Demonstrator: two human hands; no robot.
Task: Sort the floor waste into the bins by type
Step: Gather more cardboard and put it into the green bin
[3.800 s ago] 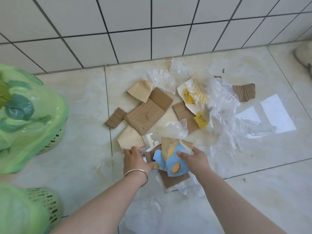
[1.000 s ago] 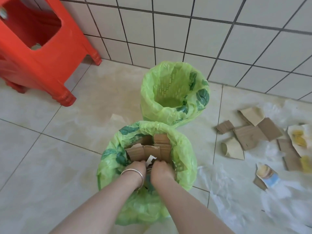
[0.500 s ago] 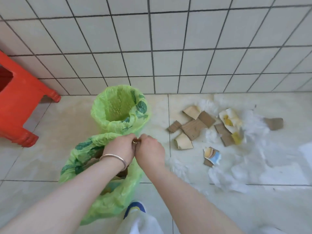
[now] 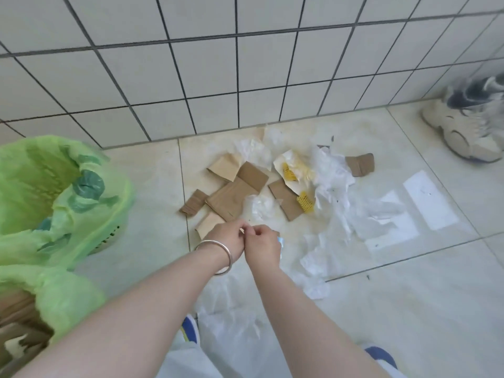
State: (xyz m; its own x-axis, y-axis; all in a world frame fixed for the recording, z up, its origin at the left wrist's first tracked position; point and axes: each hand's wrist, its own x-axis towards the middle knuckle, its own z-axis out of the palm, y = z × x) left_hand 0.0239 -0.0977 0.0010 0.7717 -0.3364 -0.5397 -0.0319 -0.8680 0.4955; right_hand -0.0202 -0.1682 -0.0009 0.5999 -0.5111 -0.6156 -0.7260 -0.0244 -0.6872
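Cardboard scraps partly behind left hand and right hand, fingers curled together, contents indiscernible.

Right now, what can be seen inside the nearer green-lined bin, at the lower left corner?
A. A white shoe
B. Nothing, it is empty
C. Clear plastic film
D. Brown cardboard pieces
D: brown cardboard pieces show under the rim of the nearer green-lined bin, while the clear plastic film lies on the floor.

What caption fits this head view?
Two hands meet above cardboard scraps and plastic film beside green-lined bins.
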